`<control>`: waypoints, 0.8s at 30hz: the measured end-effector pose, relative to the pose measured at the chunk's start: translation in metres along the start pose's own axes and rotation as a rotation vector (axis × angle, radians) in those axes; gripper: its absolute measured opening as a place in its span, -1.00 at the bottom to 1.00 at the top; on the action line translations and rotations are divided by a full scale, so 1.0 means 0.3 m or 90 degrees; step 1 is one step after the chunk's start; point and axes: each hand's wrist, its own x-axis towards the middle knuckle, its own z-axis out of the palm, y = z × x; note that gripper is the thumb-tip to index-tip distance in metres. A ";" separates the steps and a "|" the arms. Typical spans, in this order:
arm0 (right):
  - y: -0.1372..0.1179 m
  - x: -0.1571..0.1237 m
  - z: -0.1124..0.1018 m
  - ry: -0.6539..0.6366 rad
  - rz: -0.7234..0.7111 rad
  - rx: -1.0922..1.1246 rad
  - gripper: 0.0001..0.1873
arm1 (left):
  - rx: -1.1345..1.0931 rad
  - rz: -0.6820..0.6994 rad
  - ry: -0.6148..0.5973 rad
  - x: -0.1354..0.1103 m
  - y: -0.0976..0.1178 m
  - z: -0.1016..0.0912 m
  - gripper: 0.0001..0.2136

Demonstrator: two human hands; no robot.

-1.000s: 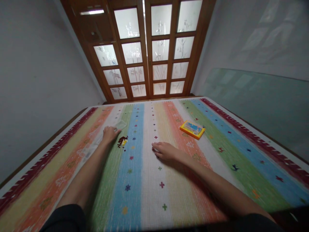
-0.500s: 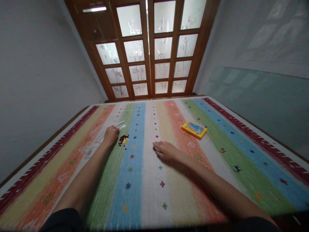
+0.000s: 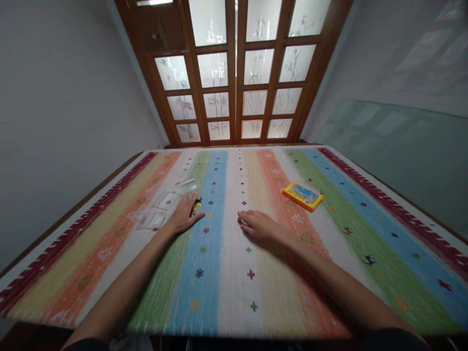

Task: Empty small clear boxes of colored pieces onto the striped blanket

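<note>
My left hand (image 3: 185, 214) lies palm down with its fingers stretched and the thumb spread to the right. It touches and partly covers a small pile of dark and yellow pieces (image 3: 196, 207), too small to name. Just beyond and left of it lie clear plastic trays (image 3: 167, 201), low and see-through. My right hand (image 3: 258, 224) rests on the white stripe of the tablecloth, its fingers curled and tips close together. Whatever those fingers hold, if anything, is hidden. Beyond and right of that hand lies a flat yellow-orange box (image 3: 302, 196) with a blue picture.
A striped, patterned tablecloth (image 3: 234, 282) covers the table. Behind the table's far edge stand wooden doors with frosted panes (image 3: 239, 87). A greenish glass panel (image 3: 398, 156) leans along the right wall.
My left hand has come off the clear plastic, moved right onto the small pieces and spread its fingers. My right hand has stayed nearly in place. The camera view has shifted slightly.
</note>
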 end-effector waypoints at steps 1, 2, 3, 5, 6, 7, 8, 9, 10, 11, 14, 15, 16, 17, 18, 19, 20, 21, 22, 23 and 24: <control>0.000 0.000 -0.004 -0.010 0.000 -0.003 -0.76 | -0.020 -0.002 -0.016 0.011 0.002 0.009 -0.24; -0.001 -0.001 -0.009 -0.018 0.000 -0.006 -0.75 | -0.037 -0.004 -0.027 0.025 0.003 0.015 -0.25; -0.003 -0.003 -0.013 -0.025 -0.001 -0.010 -0.74 | -0.049 -0.003 -0.032 0.042 0.002 0.020 -0.27; -0.006 -0.007 -0.020 -0.037 -0.006 -0.018 -0.73 | -0.065 0.009 -0.032 0.074 0.001 0.023 -0.37; -0.007 -0.010 -0.024 -0.043 -0.009 -0.021 -0.73 | -0.076 0.017 -0.032 0.086 0.002 0.024 -0.42; -0.008 -0.012 -0.026 -0.048 -0.011 -0.024 -0.72 | -0.086 0.026 -0.031 0.094 0.003 0.023 -0.48; -0.009 -0.013 -0.029 -0.053 -0.014 -0.026 -0.72 | -0.095 0.034 -0.029 0.097 0.005 0.021 -0.52; -0.009 -0.014 -0.032 -0.057 -0.017 -0.027 -0.72 | -0.104 0.039 -0.025 0.096 0.007 0.019 -0.55; -0.008 -0.016 -0.036 -0.059 -0.024 -0.026 -0.72 | -0.112 0.042 -0.021 0.091 0.009 0.014 -0.57; -0.006 -0.018 -0.041 -0.062 -0.035 -0.021 -0.73 | -0.119 0.043 -0.017 0.082 0.010 0.009 -0.57; 0.015 -0.032 -0.070 -0.075 -0.089 0.014 -0.74 | -0.134 0.039 -0.009 0.042 0.008 -0.014 -0.55; 0.030 -0.041 -0.085 -0.076 -0.104 0.028 -0.74 | -0.137 0.039 -0.010 0.027 0.006 -0.022 -0.53; 0.051 -0.052 -0.102 -0.062 -0.103 0.038 -0.73 | -0.138 0.040 -0.011 0.013 0.003 -0.029 -0.49; 0.078 -0.064 -0.121 -0.036 -0.089 0.038 -0.71 | -0.138 0.042 -0.013 0.000 0.000 -0.033 -0.43; 0.110 -0.078 -0.141 -0.012 -0.070 0.031 -0.68 | -0.138 0.044 -0.016 -0.009 -0.002 -0.035 -0.35; 0.149 -0.091 -0.162 0.021 -0.042 0.018 -0.66 | -0.139 0.046 -0.018 -0.014 -0.004 -0.034 -0.30; 0.191 -0.104 -0.182 0.052 -0.009 -0.001 -0.64 | -0.140 0.048 -0.020 -0.015 -0.006 -0.030 -0.28; 0.237 -0.117 -0.202 0.087 0.030 -0.023 -0.61 | -0.142 0.049 -0.022 -0.012 -0.008 -0.024 -0.29; 0.284 -0.129 -0.219 0.125 0.069 -0.047 -0.59 | -0.145 0.051 -0.023 -0.005 -0.009 -0.017 -0.31; 0.330 -0.140 -0.234 0.154 0.100 -0.072 -0.58 | -0.149 0.053 -0.024 0.005 -0.010 -0.010 -0.34; 0.374 -0.151 -0.246 0.177 0.121 -0.091 -0.56 | -0.153 0.057 -0.025 0.017 -0.010 -0.002 -0.36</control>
